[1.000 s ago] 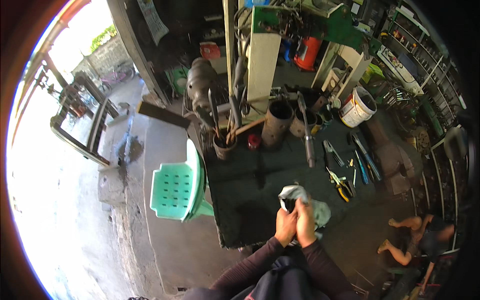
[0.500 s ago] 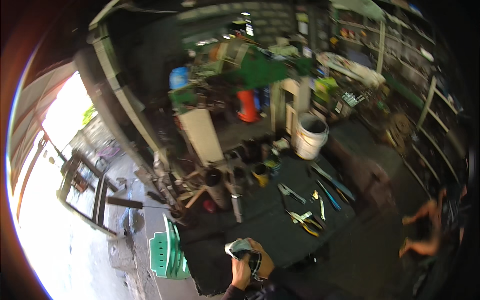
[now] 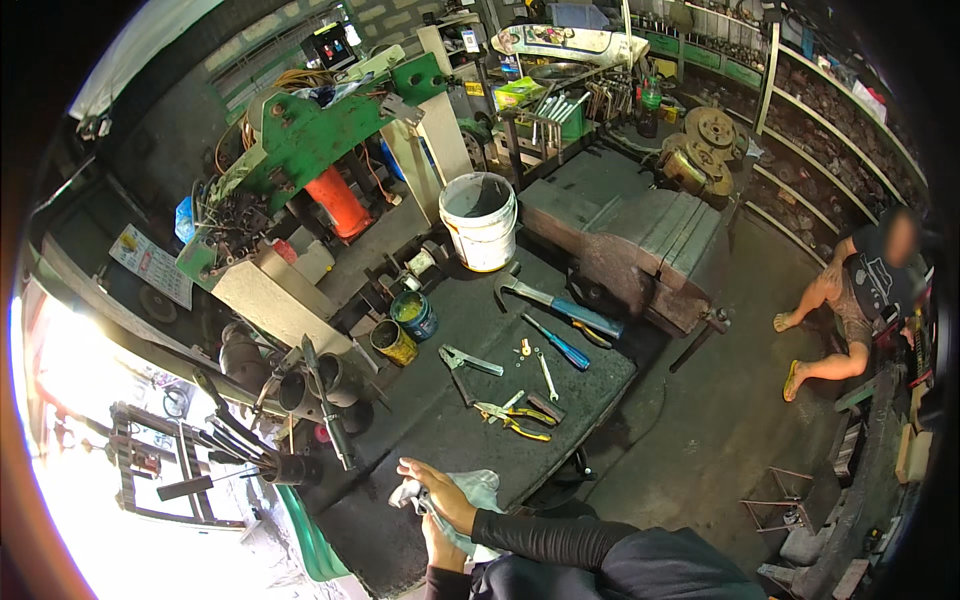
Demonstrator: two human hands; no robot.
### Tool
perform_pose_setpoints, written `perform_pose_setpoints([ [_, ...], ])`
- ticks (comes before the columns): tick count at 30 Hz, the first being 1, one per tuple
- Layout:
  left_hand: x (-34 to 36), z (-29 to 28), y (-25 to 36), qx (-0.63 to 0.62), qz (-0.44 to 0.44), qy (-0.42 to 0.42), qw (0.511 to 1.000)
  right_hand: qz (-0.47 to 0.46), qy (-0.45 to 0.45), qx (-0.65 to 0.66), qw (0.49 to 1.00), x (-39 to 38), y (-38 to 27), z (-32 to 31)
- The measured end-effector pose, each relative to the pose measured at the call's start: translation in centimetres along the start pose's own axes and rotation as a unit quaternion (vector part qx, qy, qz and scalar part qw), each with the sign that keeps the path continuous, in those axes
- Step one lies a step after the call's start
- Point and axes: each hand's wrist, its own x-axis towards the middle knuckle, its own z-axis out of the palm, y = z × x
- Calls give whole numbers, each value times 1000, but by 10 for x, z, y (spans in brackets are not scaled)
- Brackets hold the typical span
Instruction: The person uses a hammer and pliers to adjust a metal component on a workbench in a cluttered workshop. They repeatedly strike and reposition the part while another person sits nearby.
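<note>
Both my hands are at the near end of a black workbench (image 3: 400,440), with a pale cloth rag (image 3: 482,490) between them. My right hand (image 3: 448,497) lies over the rag, its fingers extended along it and pressing it. Below, my left hand (image 3: 442,546) holds the rag from the near side, its fingers partly hidden by cloth. Beyond them on the bench are yellow-handled pliers (image 3: 515,421), locking pliers (image 3: 470,361), a wrench (image 3: 547,376), a blue screwdriver (image 3: 562,345), a blue-handled hammer (image 3: 560,304) and a small brass-coloured part (image 3: 525,347).
A white bucket (image 3: 478,235) stands at the back, beside a large bench vise (image 3: 640,260). Two small cans, one yellow (image 3: 394,345), stand left of the tools. A green press frame (image 3: 320,135) rises behind. At far right, another person (image 3: 860,290) sits near shelves.
My view has swung to the right and steadied. My hands have shifted on the rag: they were bunched around it, and now the right hand lies extended across it.
</note>
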Motion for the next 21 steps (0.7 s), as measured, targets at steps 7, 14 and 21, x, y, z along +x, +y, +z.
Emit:
perform_pose_setpoints([
  [7,40,-33,-19,255,203,106,939,-26,-108,-419,901,-32,-20,-23],
  [14,35,26,22,719,239,121,641,-60,-163,-476,862,-44,-99,-55],
  [21,13,70,60,713,439,209,506,96,-56,-261,959,-57,-120,-100],
])
